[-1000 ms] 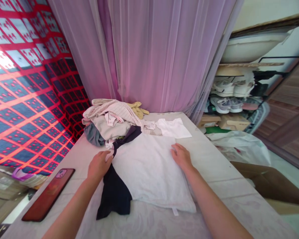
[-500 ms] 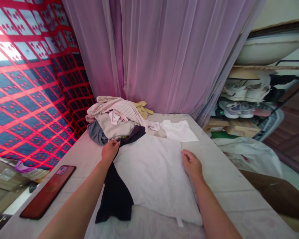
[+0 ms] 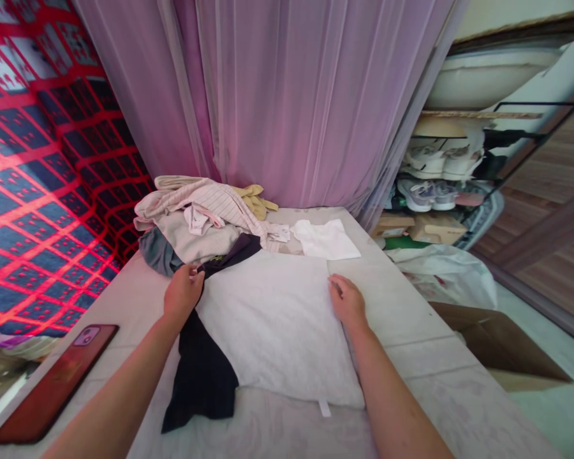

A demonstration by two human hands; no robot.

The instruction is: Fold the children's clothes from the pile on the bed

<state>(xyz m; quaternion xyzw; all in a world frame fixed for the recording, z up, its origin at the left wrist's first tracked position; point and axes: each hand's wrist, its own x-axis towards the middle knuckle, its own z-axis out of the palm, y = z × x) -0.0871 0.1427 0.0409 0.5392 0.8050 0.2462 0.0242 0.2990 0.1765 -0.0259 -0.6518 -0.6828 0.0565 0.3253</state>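
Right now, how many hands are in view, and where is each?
2. The left hand is at the left edge of the black-and-white garment; the right hand is at its right edge. No other hand shows.

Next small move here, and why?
Probably bring the near black sleeve in over the shirt's white body. The sleeve juts out on the near side, while the body lies spread nearly flat. The left hand is at the shirt's dark edge, closer to that sleeve than the right hand, so it seems the better one to use.
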